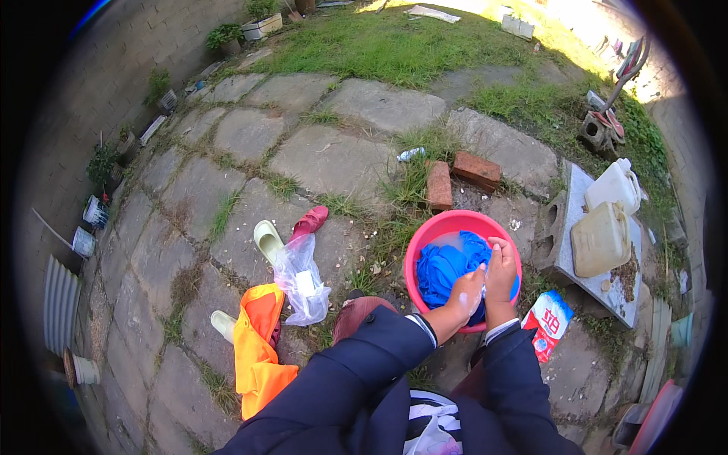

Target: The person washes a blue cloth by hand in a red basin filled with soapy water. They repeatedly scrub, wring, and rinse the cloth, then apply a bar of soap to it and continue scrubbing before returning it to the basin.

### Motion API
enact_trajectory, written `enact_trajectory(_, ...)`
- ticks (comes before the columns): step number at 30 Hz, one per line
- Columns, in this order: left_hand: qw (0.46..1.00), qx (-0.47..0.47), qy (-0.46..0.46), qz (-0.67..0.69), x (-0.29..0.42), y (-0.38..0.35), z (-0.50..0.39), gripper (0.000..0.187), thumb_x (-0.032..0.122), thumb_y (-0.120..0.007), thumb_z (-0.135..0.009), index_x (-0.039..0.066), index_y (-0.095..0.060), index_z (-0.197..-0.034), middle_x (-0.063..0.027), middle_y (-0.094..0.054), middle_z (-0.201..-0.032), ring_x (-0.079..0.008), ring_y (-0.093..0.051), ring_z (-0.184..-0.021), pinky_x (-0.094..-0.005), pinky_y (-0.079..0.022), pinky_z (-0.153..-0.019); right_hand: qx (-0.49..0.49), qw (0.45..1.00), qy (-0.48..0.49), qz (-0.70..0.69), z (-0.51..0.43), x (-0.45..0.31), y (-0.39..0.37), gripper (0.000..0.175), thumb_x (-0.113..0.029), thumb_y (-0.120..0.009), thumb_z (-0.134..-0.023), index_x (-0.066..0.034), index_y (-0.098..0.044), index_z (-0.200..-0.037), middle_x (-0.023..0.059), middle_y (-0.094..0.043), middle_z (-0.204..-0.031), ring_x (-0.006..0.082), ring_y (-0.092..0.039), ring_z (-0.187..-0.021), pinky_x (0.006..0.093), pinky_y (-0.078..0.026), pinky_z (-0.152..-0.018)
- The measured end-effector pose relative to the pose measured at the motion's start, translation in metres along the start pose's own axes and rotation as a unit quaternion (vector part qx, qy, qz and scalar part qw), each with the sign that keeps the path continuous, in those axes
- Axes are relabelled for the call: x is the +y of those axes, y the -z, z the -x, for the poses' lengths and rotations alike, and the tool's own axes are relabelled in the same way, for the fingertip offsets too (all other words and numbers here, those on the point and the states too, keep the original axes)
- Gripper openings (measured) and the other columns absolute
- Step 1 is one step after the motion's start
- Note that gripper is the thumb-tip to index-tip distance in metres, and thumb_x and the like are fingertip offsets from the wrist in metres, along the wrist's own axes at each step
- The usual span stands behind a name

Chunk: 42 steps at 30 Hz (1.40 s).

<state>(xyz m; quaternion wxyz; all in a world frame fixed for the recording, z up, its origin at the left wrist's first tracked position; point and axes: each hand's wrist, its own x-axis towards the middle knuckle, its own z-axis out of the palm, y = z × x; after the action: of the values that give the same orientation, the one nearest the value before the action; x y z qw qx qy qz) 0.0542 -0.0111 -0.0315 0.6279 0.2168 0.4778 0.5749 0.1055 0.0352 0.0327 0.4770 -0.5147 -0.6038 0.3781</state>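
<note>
Wet blue cloth (pixel 443 267) lies in cloudy water in a pink plastic basin (pixel 413 244) on the stone paving. Over the basin, my left hand (pixel 467 293) has suds on its back and meets my right hand (pixel 501 270). The two hands are close together above the cloth; what lies between their fingers is hidden. A red, white and blue detergent bag (pixel 549 324) lies right of the basin. Orange cloth (pixel 259 347) is spread at the left over part of some shoes. A clear plastic bag (pixel 301 284) with a white item inside lies near it.
Two bricks (pixel 439 185) lie beyond the basin. At the right, plastic jugs (pixel 602 239) stand on a stone slab (pixel 614 298) raised on a hollow block. A pale green clog (pixel 267 239) and a red shoe (pixel 311 220) lie at the left. Potted plants line the block wall.
</note>
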Motion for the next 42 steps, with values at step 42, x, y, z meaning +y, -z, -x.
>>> enact_trajectory(42,0.998,0.013,0.045,0.042,0.02,0.015,0.0,0.042,0.041,-0.04,-0.1,0.005,-0.062,-0.095,-0.0049,-0.061,-0.083,-0.0128,-0.054,-0.074,-0.0265,-0.043,-0.07,-0.019,0.997,-0.003,-0.075,0.02,0.0,-0.013,0.014,-0.01,-0.049,-0.094,-0.0033,-0.061,-0.095,0.0096,-0.064,-0.085,0.018,-0.06,-0.078,0.0303,-0.047,-0.073)
